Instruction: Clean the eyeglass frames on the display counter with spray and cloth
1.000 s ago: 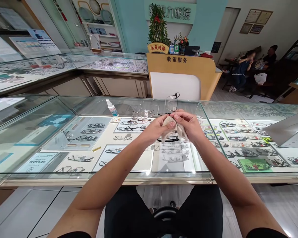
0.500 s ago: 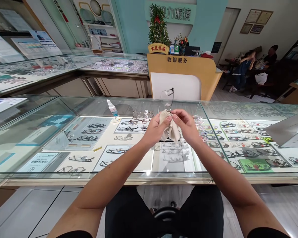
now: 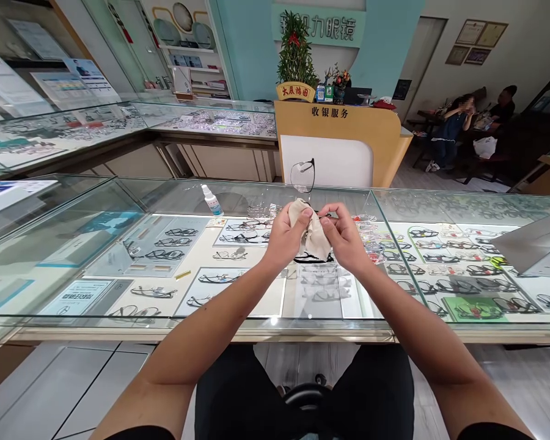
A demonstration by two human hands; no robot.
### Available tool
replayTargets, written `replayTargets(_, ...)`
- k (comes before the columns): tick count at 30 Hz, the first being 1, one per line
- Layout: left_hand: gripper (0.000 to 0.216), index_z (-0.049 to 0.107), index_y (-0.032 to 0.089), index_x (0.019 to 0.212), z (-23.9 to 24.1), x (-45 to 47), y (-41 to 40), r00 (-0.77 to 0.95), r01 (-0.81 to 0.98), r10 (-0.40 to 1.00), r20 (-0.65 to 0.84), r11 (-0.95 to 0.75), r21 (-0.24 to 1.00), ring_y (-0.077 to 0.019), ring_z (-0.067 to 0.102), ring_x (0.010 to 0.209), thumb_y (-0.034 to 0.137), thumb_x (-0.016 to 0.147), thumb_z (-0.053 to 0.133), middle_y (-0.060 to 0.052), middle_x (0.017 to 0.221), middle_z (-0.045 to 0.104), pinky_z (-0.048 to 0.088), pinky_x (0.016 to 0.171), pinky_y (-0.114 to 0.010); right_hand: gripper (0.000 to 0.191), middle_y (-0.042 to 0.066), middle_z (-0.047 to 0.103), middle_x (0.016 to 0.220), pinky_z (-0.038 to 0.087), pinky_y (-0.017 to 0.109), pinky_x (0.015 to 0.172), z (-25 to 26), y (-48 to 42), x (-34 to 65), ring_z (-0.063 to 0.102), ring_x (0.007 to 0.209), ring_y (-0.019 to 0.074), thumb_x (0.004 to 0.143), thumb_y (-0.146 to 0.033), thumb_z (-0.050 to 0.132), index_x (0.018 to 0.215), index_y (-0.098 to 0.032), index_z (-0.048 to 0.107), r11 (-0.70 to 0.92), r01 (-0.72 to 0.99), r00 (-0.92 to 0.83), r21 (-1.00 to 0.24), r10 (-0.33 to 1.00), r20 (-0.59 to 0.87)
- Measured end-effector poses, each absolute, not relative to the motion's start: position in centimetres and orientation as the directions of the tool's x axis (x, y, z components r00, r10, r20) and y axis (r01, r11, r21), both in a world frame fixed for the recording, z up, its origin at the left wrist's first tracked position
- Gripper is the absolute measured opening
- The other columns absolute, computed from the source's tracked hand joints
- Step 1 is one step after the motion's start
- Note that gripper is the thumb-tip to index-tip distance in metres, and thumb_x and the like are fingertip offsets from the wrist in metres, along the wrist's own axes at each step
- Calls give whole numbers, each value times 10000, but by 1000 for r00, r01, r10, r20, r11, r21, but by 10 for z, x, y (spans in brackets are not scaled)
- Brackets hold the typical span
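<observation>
Both my hands are raised together over a glass display counter [image 3: 394, 201]. My left hand [image 3: 284, 235] pinches a beige cleaning cloth [image 3: 312, 235] that hangs between the two hands. My right hand [image 3: 346, 235] is closed on a pair of black-framed glasses [image 3: 302, 176]; one lens stands up above the cloth, the other is wrapped in it. A second black frame [image 3: 312, 260] shows just below the hands; whether it lies on the glass or under it I cannot tell.
A small white spray bottle [image 3: 211, 200] stands on the glass to the left. Several frames lie in trays inside the case. A yellow cashier desk [image 3: 348, 137] stands beyond the counter. Two people sit at the far right [image 3: 453, 125]. My black-clad knees are below.
The upright lens has swung from right of centre to the left. My left hand has worked the cloth up higher over the frame; both hands shifted slightly.
</observation>
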State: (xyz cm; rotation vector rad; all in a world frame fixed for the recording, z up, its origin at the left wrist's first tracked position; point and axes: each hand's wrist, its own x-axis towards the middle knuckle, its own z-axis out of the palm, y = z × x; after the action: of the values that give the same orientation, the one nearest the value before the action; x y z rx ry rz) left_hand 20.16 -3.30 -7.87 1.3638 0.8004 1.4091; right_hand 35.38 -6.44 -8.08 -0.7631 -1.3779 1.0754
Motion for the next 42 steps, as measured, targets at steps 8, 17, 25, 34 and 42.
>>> replayTargets(8,649,649,194,915,-75,200,-35,85,-158,939,334,-318,935,-124,499,669,802,803,846,17,758,601,439,626,-251,576,-130,326,524,202,295,560,-71,-62,361,208,537,94,775,-760,900,958,-254,695,334,-136,11,-933,942,335)
replayTargets(17,711,654,182,920,-80,200,-35,333,-127,875,352,-329,936,-157,528,758,889,864,714,-11,798,601,448,706,-279,388,4,759,843,509,314,729,-77,-55,363,595,762,163,722,-622,978,867,-277,875,236,-316,18,-919,970,243)
replayTargets(25,631,650,172,1004,-78,192,-32,532,-142,796,290,-254,957,-154,513,771,785,906,757,-13,861,598,433,725,-281,307,-4,765,956,544,291,815,-76,-54,370,643,858,164,712,-532,1003,836,-279,882,214,-409,29,-887,975,222)
replayTargets(34,640,689,146,1121,-77,191,-30,558,-110,788,261,-242,964,-154,571,787,636,789,934,-22,899,659,458,709,-262,365,-6,756,892,503,281,696,-72,-55,368,595,754,142,661,-540,1035,827,-261,869,163,-460,15,-873,984,176)
replayTargets(42,638,708,158,1124,-79,200,-39,344,-106,893,288,-268,958,-144,582,710,659,793,923,-6,820,670,479,643,-260,374,3,797,943,518,305,764,-79,-53,363,615,813,163,690,-601,1011,863,-294,888,193,-424,8,-885,978,210)
